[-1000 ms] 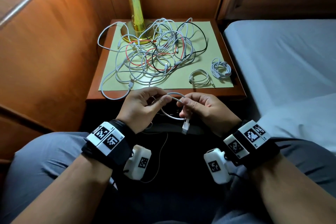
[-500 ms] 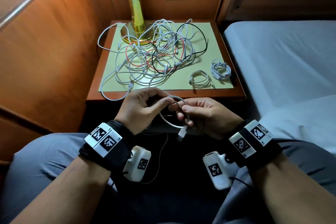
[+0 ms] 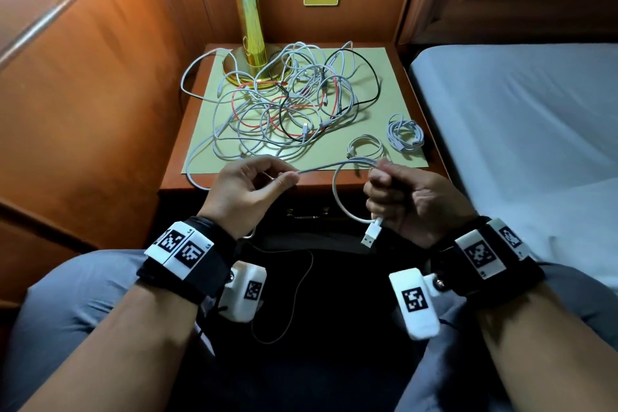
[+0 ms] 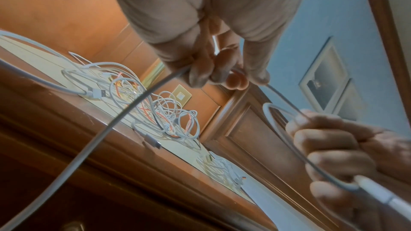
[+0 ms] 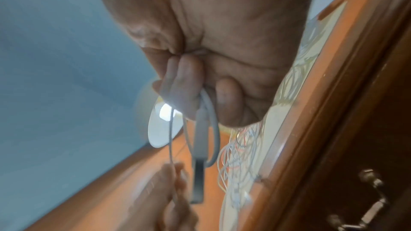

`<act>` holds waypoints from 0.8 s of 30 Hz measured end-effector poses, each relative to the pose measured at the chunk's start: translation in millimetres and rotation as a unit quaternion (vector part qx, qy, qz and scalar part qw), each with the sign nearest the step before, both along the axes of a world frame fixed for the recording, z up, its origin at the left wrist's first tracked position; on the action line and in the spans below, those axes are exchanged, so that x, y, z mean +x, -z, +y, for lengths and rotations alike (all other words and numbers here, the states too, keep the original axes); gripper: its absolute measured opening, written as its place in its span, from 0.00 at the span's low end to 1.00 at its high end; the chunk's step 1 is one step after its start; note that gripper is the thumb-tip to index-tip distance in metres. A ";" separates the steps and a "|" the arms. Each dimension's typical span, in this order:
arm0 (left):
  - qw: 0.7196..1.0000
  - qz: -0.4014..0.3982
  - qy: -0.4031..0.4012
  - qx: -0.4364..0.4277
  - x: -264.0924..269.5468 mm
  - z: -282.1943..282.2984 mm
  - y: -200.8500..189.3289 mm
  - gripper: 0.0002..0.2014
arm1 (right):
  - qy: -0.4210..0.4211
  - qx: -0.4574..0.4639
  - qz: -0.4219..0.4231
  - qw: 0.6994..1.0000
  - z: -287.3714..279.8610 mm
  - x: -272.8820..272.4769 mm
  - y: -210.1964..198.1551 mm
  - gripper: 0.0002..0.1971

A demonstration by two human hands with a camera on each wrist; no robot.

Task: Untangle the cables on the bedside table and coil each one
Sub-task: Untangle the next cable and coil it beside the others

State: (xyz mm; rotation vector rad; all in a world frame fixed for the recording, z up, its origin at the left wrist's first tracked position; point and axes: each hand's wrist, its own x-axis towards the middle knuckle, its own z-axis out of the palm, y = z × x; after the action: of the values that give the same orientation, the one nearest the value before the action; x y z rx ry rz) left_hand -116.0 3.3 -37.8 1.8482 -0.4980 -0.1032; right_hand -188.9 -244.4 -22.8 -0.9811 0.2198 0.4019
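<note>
Pinched between both hands, a white cable (image 3: 337, 168) stretches from the left hand (image 3: 245, 192) to the right hand (image 3: 409, 202), just before the bedside table (image 3: 413, 90); its USB plug (image 3: 372, 235) dangles. No readable writing shows.

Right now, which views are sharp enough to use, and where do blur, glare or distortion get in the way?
Head view: sharp, evenly lit, wide-angle bending at edges; white cable clear between the hands. Left wrist view: fairly sharp, tilted, left hand dim. Right wrist view: motion-blurred, bright glare beside the right hand.
</note>
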 end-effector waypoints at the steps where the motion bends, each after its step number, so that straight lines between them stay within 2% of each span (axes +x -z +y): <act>1: 1.000 0.004 -0.006 -0.003 2.1 1.6 0.5 0.05 | 0.012 0.013 0.004 1.000 -1.4 -0.8 -0.6 0.19; 4: 0.999 -0.012 -0.028 0.017 7.9 6.6 1.6 0.02 | 0.041 0.057 -0.009 0.997 -1.0 -3.3 -3.6 0.16; 7: 0.989 -0.055 -0.100 0.092 21.6 24.0 8.2 0.03 | 0.135 0.094 -0.041 0.986 -7.9 -4.3 -13.9 0.15; 9: 0.981 -0.081 -0.151 0.096 27.3 32.8 6.4 0.02 | 0.199 0.071 -0.067 0.975 -16.8 -5.0 -21.1 0.15; 11: 0.972 -0.114 -0.170 0.111 23.3 31.0 1.5 0.02 | 0.223 0.006 -0.104 0.969 -20.3 -4.4 -19.8 0.16; 13: 0.963 -0.170 -0.136 0.161 10.4 18.0 1.0 0.03 | 0.218 -0.061 -0.149 0.963 -15.2 -3.7 -10.9 0.18; 15: 0.952 -0.231 -0.045 0.193 -2.8 2.4 9.0 0.04 | 0.184 -0.179 -0.205 0.944 -5.2 -4.3 0.5 0.17; 17: 0.948 -0.243 0.043 0.202 -14.9 -9.4 15.0 0.03 | 0.121 -0.333 -0.250 0.901 4.8 -5.7 7.4 0.14; 18: 0.944 -0.247 0.080 0.202 -19.3 -14.6 15.4 0.02 | 0.095 -0.381 -0.261 0.882 8.3 -5.8 10.1 0.13; 20: 0.940 -0.241 0.132 0.203 -25.2 -21.0 12.7 0.04 | 0.070 -0.417 -0.256 0.869 12.1 -5.9 13.7 0.12; 24: 0.941 -0.234 0.158 0.187 -30.6 -22.0 7.2 0.07 | 0.042 -0.424 -0.243 0.872 17.6 -6.5 17.7 0.11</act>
State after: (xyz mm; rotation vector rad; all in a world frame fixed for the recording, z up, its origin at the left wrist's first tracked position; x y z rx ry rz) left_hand -146.7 -18.7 -45.0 2.1554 -1.1760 0.0328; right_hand -195.4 -226.7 -40.5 -1.8960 -0.0384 -0.0644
